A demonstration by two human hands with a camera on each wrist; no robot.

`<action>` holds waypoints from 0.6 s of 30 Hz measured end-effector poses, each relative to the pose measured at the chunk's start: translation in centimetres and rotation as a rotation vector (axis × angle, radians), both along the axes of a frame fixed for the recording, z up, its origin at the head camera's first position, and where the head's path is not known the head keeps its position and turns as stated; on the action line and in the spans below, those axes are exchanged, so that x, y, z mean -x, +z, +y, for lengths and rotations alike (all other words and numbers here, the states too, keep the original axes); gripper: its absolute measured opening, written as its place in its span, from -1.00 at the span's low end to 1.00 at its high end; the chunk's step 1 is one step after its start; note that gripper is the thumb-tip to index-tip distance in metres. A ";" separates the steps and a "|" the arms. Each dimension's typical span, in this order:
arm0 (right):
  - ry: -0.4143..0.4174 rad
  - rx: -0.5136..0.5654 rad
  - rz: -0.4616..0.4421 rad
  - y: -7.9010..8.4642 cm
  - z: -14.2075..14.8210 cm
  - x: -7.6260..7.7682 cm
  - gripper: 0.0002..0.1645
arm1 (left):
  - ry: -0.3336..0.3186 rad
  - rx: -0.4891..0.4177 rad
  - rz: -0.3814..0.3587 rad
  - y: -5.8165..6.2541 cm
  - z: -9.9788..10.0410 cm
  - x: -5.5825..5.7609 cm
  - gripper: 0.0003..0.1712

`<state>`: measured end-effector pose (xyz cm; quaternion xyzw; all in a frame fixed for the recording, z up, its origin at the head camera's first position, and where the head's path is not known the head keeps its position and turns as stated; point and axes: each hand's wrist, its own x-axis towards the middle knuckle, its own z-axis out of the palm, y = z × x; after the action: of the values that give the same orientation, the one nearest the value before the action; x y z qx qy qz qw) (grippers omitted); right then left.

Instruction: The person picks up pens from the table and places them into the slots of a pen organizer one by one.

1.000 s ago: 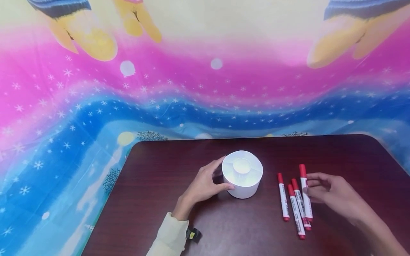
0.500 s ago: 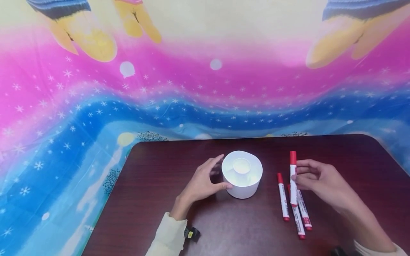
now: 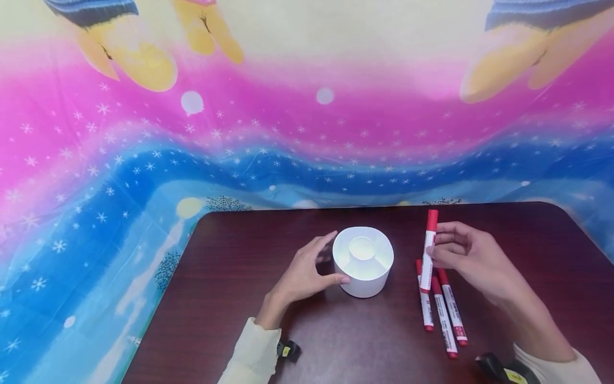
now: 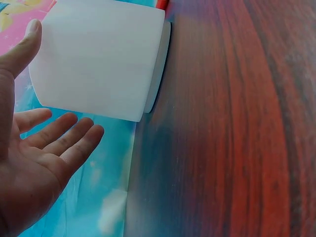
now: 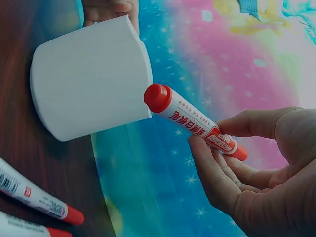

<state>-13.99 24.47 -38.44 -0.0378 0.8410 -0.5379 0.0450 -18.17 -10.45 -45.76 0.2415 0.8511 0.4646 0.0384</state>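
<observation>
**Red-and-white marker point(image 3: 429, 240) held up to the right of the white round holder point(image 3: 363, 285)**

At the left of the desk point(image 3: 230, 266), you have a cream sleeve point(image 3: 254, 346) with a small black device point(image 3: 289, 352) at the cuff. Your left grip point(image 3: 304, 272) has thumb and fingers well apart, spread around the holder's left side. Your thumb lies in front of its wall, though you can't tell from these views whether it presses there. In the left wrist view your fingertips lie just beside the holder, with nothing clamped between them.

The white round holder stands upright near the middle of the desk. You see a plain matte wall, a bright interior and a smaller round cup at its centre.

Next to the right is the red-and-white marker, raised off the desk and nearly upright, long red cap on top. Its white barrel carries red and dark print, and its lower end is red too.

Below it, three similar markers point(image 3: 444, 320) lie side by side on the desk; the leftmost is partly hidden by the one you hold.

Farthest right, your right grip point(image 3: 472, 256) is closed in a pinch, thumb on one side of the barrel and fingers on the other.
</observation>
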 end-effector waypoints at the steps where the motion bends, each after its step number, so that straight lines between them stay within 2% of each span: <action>1: -0.001 0.008 0.001 0.1 -0.1 0.1 -0.26 | 0.000 -0.001 -0.001 0.0 0.0 0.0 0.18; 13: -0.005 0.116 0.069 0.5 -0.9 0.9 -0.30 | -0.027 -0.039 -0.022 -0.3 0.5 0.0 0.22; 18: -0.015 0.134 0.066 0.7 -1.3 1.2 -0.27 | -0.031 -0.064 -0.033 -0.4 0.6 0.0 0.21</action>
<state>-15.18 23.17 -37.71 -0.0522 0.8045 -0.5916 0.0106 -18.22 -9.85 -46.15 0.2480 0.8312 0.4948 0.0518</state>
